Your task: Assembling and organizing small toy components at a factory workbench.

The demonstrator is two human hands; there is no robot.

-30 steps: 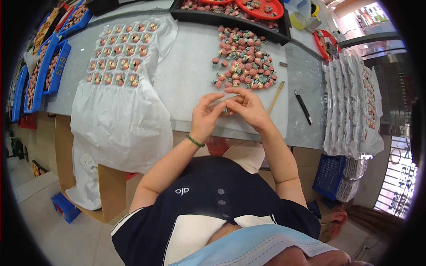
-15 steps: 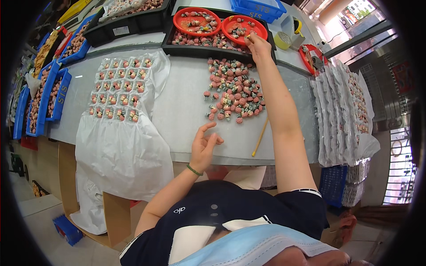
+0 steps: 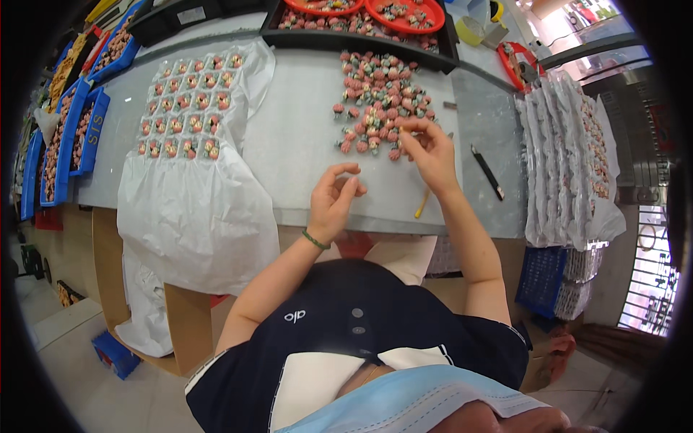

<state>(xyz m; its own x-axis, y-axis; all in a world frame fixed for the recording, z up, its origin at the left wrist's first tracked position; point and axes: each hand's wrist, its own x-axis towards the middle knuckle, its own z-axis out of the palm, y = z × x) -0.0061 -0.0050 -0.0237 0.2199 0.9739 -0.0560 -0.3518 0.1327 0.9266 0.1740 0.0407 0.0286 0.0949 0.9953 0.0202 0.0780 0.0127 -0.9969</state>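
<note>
A loose pile of small pink-and-grey figurines [image 3: 382, 94] lies on the pale work surface. Over its lower right edge is my right hand [image 3: 433, 155], with thumb and forefinger pinched together; a tiny yellowish bit shows at the tips, too small to name. My left hand [image 3: 333, 200] hovers nearer to me, below the pile. Its fingers are loosely bent and apart, and no object shows in them. A thin yellow-tipped stick [image 3: 421, 206] lies on the table below my right hand, partly hidden by it.
At left, a white tray [image 3: 189, 108] of figurines in rows rests on white sheeting [image 3: 198, 209]. Red dishes [image 3: 406, 16] sit on a black bin [image 3: 346, 42] at the back. A dark pen-like tool [image 3: 488, 173] lies right, beside stacked wrapped trays [image 3: 552, 159]. Blue bins [image 3: 90, 133] line the far left.
My right hand has come back from the red dish to the pile's near edge. My left hand is about where it was, fingers bent slightly more. The view has tilted, uncovering the dark tool.
</note>
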